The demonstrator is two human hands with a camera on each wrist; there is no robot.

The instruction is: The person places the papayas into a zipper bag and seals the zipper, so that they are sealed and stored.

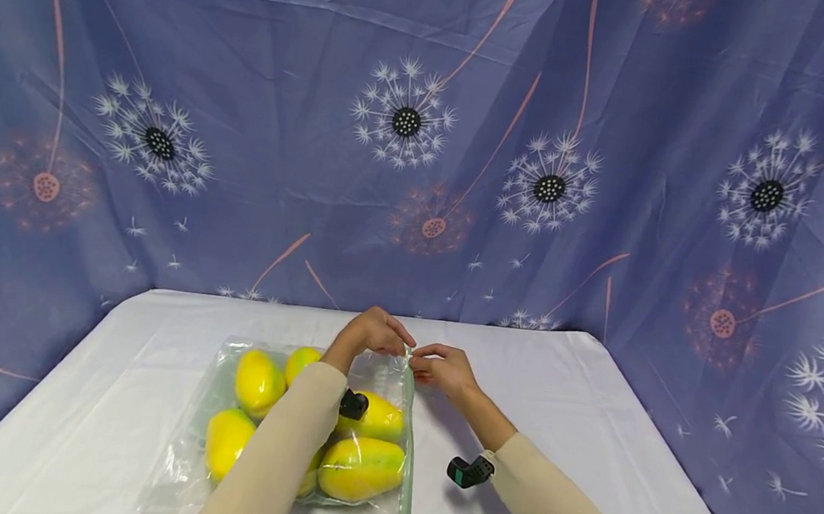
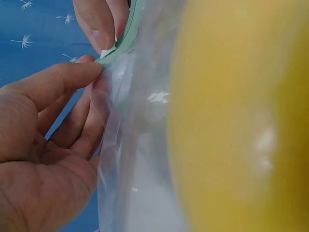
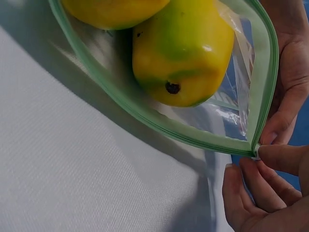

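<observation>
A clear zipper bag (image 1: 203, 407) lies on the table with several yellow-green papayas (image 1: 363, 470) inside. Its green zip strip (image 1: 408, 466) runs along the right side, and in the right wrist view the mouth gapes, showing a papaya (image 3: 183, 58) within. At the strip's far end my left hand (image 1: 376, 333) pinches the bag's corner between thumb and fingers. Facing it, my right hand (image 1: 445, 369) pinches the small white slider (image 3: 256, 152) at that same end. In the left wrist view, a papaya (image 2: 231, 116) behind the plastic fills the right side.
A white cloth covers the table (image 1: 539, 413). Behind and beside it hangs a blue curtain (image 1: 257, 149) with a dandelion print. The left sleeve (image 1: 278, 452) passes over the bag and hides some fruit. A black camera (image 1: 470, 471) sits on the right wrist.
</observation>
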